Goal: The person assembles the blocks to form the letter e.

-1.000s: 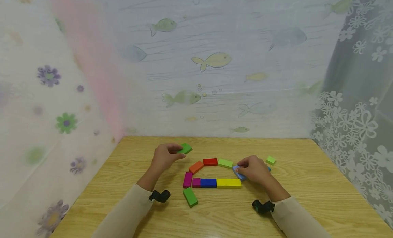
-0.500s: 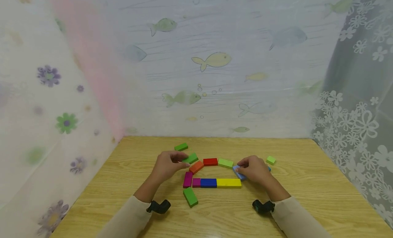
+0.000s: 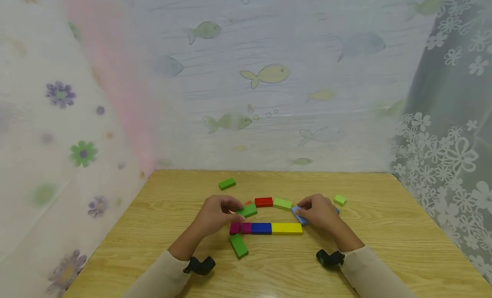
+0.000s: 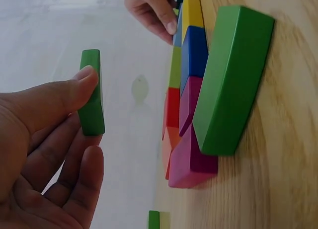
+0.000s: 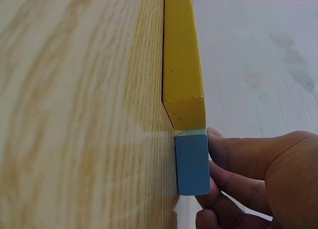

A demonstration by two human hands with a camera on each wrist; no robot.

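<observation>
My left hand [image 3: 217, 217] pinches a green block [image 3: 247, 210] between thumb and fingers. In the left wrist view this block [image 4: 92, 95] is up off the table. From the head it overlaps the orange block [image 3: 249, 203], mostly hiding it. My right hand [image 3: 319, 210] holds a light blue block [image 3: 300, 217] with thumb and fingers; in the right wrist view the block's end [image 5: 193, 164] sits by the yellow block's corner [image 5: 184, 112]. Red [image 3: 263, 202] and lime [image 3: 282, 204] blocks curve towards the light blue one. Below runs a straight row: magenta [image 3: 246, 228], blue [image 3: 261, 228], yellow [image 3: 286, 229].
Another magenta block [image 3: 235, 228] stands at the row's left end, with a green block [image 3: 239, 246] slanting below it. Farther back lie a green block [image 3: 226, 184] and a small lime block [image 3: 340, 200]. A blue block [image 3: 337, 211] shows behind my right hand.
My left hand has carried the green block from the back left rightwards and nearer, over the orange block. The green block at the back has come into view. My right hand stays put.
</observation>
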